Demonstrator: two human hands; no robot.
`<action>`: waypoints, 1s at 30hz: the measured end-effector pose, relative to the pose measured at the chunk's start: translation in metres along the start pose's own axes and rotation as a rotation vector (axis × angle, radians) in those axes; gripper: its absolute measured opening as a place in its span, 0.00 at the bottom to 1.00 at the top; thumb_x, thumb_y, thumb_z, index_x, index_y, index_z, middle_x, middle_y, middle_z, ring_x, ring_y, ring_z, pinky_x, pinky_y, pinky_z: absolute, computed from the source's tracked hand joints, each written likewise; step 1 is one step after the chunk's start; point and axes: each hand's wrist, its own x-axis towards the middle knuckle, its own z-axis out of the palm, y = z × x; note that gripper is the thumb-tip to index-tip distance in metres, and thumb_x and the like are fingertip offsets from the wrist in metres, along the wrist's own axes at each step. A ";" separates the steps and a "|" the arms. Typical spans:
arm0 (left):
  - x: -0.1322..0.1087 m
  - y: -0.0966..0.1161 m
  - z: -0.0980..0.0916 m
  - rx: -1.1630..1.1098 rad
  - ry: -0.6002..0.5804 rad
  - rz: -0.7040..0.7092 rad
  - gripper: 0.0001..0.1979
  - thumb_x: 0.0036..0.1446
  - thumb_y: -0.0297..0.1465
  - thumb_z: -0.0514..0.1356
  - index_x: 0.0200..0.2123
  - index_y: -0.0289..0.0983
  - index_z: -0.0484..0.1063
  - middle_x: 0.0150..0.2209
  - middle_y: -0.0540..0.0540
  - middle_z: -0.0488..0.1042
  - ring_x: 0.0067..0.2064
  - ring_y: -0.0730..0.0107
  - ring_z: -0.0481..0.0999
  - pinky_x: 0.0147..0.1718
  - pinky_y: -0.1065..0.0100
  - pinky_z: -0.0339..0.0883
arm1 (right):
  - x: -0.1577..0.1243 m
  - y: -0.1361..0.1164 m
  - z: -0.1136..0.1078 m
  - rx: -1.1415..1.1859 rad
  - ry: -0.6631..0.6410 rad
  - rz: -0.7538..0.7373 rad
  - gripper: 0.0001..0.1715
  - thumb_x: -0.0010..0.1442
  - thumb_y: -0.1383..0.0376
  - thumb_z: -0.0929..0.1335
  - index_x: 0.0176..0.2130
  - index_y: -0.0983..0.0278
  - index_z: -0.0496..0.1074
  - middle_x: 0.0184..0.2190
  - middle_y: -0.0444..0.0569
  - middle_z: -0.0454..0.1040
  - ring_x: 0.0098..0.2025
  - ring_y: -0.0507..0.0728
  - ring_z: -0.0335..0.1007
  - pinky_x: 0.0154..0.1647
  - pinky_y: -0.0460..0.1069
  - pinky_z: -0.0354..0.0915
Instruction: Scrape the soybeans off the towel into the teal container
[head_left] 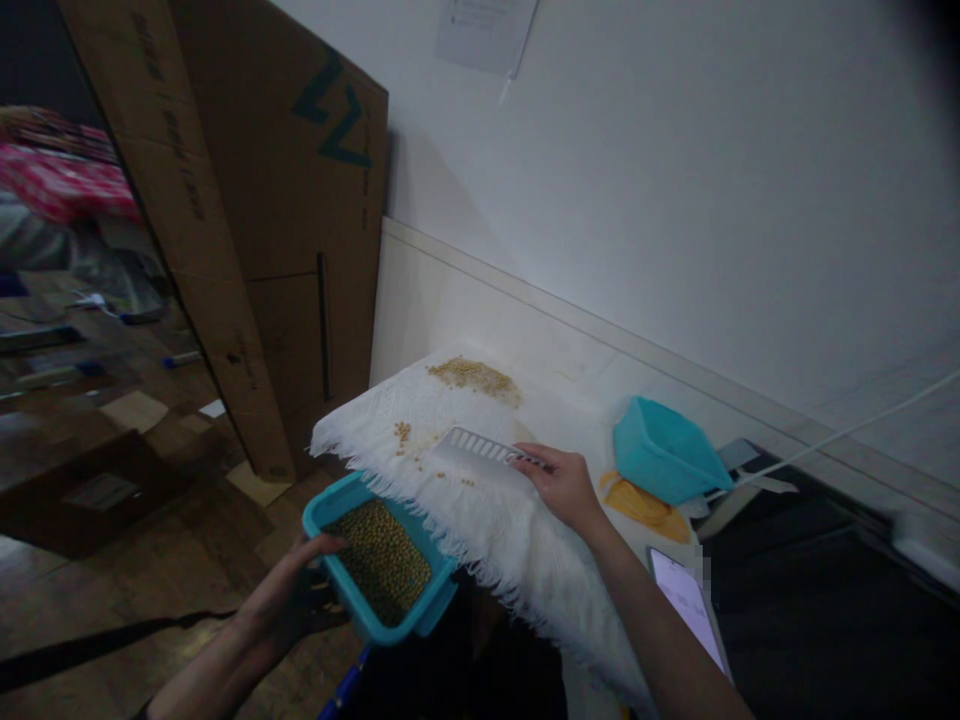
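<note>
My left hand (296, 575) grips the left rim of a teal plastic container (442, 600), thumb over the edge. Inside lie many small yellow-brown beans that look like soybeans (386, 560). The container is tilted just below the fringed edge of a white cloth (517, 520). Over the cloth, my right hand (562, 485) is closed on the end of a flat grey slotted tool (480, 448); its exact kind is unclear. Loose beans (403, 432) are scattered left of the tool, and a bigger bean heap (476, 376) lies at the cloth's far side.
A second teal container (664, 450) stands at the right by a yellow cloth-like item (645, 510). A phone (686, 605) lies nearer me, beside black fabric (810, 610). A tall cardboard box (300, 230) stands at the left against the white wall (675, 180). A white cable crosses at right.
</note>
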 end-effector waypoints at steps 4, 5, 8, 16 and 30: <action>-0.002 0.001 0.001 0.010 0.005 0.004 0.22 0.47 0.40 0.73 0.43 0.46 0.69 0.30 0.47 0.77 0.35 0.48 0.79 0.36 0.51 0.77 | 0.001 -0.001 0.002 0.023 -0.008 -0.006 0.11 0.59 0.62 0.75 0.42 0.57 0.89 0.40 0.49 0.89 0.39 0.65 0.88 0.43 0.55 0.83; -0.005 0.002 0.002 0.013 0.008 0.007 0.22 0.48 0.40 0.73 0.43 0.46 0.69 0.30 0.47 0.77 0.35 0.48 0.79 0.36 0.52 0.77 | 0.001 -0.002 0.003 0.031 -0.012 -0.009 0.11 0.59 0.61 0.75 0.42 0.57 0.89 0.40 0.49 0.89 0.39 0.65 0.88 0.43 0.55 0.83; -0.011 0.005 0.006 0.019 0.017 0.005 0.20 0.49 0.39 0.72 0.43 0.46 0.69 0.30 0.47 0.77 0.35 0.49 0.80 0.35 0.53 0.77 | 0.000 -0.004 0.005 0.036 -0.007 -0.011 0.11 0.59 0.61 0.76 0.41 0.56 0.89 0.40 0.49 0.89 0.39 0.65 0.88 0.43 0.55 0.83; -0.012 0.007 0.008 0.021 0.015 -0.006 0.15 0.54 0.37 0.69 0.42 0.44 0.69 0.28 0.46 0.76 0.32 0.51 0.78 0.33 0.54 0.77 | 0.001 -0.006 0.006 0.034 -0.040 -0.021 0.10 0.60 0.62 0.76 0.42 0.56 0.89 0.40 0.49 0.89 0.39 0.64 0.88 0.44 0.54 0.83; -0.010 0.004 0.005 0.013 0.000 0.003 0.21 0.51 0.38 0.72 0.45 0.45 0.69 0.30 0.49 0.76 0.33 0.51 0.80 0.35 0.53 0.77 | 0.020 0.004 0.007 -0.060 -0.010 0.027 0.14 0.56 0.63 0.77 0.43 0.57 0.89 0.42 0.50 0.88 0.38 0.65 0.88 0.44 0.56 0.82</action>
